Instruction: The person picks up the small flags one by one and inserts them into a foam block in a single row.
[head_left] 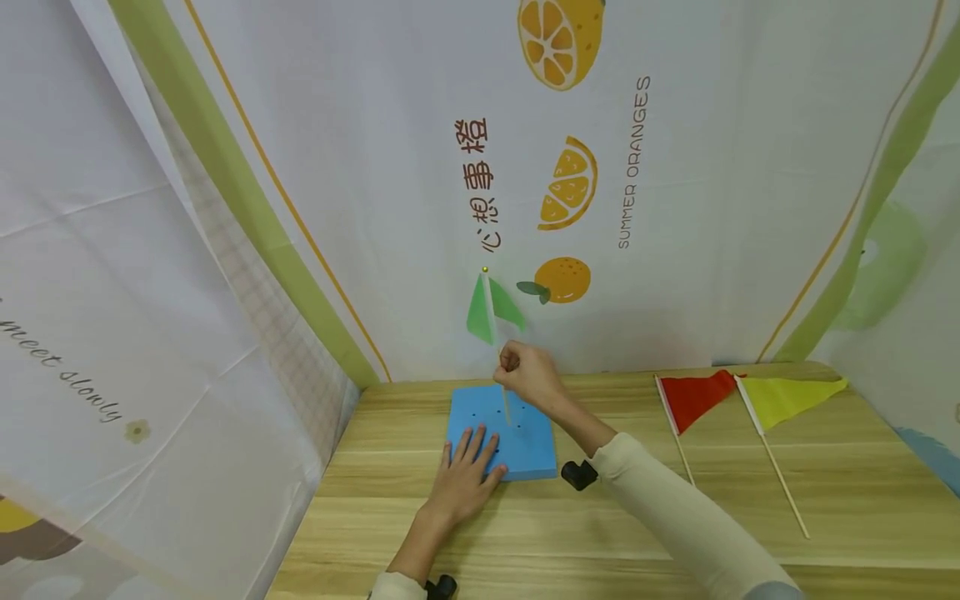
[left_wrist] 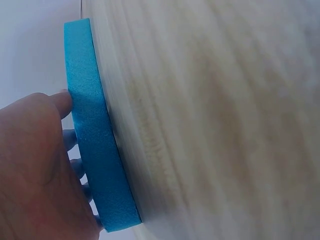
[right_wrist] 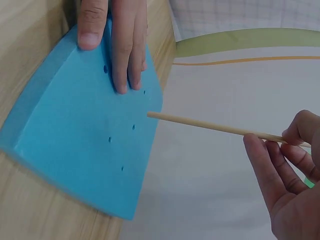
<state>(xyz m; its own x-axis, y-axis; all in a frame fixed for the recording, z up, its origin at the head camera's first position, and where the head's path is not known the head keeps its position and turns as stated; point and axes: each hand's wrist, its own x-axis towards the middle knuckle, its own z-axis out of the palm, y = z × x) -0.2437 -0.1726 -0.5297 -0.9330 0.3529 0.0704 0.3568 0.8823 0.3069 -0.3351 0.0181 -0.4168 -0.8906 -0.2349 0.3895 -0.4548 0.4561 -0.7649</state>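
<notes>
A blue foam block [head_left: 534, 454] with several small holes in its top lies flat on the table. My left hand [head_left: 461, 485] rests on its near left part with the fingers spread; in the left wrist view the thumb [left_wrist: 61, 102] touches the top edge. Above the block, my right hand [head_left: 529, 377] pinches the thin wooden stick [right_wrist: 200, 125] of a green flag [head_left: 480, 315] between thumb and fingertips. The flag stands nearly upright, cloth at the top. In the right wrist view the stick's bare lower end points at the block near the holes.
A red flag [head_left: 693, 402] and a yellow flag [head_left: 787, 404] on sticks lie on the wooden table [head_left: 645, 550] to the right. A white printed curtain [head_left: 405, 208] hangs behind the table and along its sides.
</notes>
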